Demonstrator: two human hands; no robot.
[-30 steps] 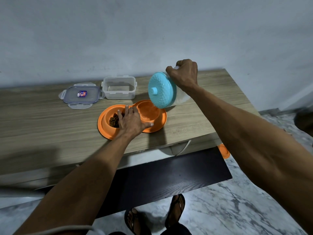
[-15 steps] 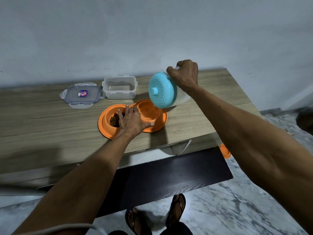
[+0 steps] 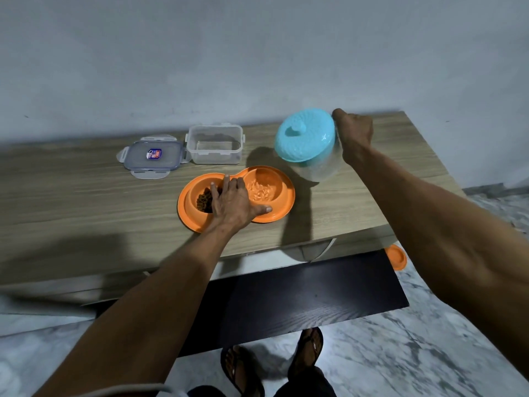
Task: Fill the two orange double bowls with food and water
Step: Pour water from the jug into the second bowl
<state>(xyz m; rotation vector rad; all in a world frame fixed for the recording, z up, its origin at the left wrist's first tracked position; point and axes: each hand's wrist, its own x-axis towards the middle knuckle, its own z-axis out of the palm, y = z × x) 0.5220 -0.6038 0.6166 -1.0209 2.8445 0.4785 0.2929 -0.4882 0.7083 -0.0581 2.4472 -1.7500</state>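
Observation:
An orange double bowl [image 3: 282, 209] lies on the wooden table [image 3: 86, 202]. Its left cup holds brown kibble [image 3: 203, 202]; its right cup holds rippling water [image 3: 262, 191]. My left hand [image 3: 233, 202] rests flat on the bowl's middle, fingers spread, pressing it down. My right hand [image 3: 353, 133] grips the handle of a clear water jug with a teal lid [image 3: 305, 134], held just right of the bowl and nearly upright. Part of a second orange bowl [image 3: 396, 257] shows on the floor beyond the table's right front corner.
An empty clear food container [image 3: 215, 144] stands behind the bowl, its lid [image 3: 153, 156] lying to its left. A dark shelf [image 3: 300, 293] juts out below the table. My sandalled feet [image 3: 272, 362] stand on the marble floor.
The jug has swung back from tipped over the right cup to nearly upright, moving right. Water now ripples in the right cup. My left hand stays on the bowl.

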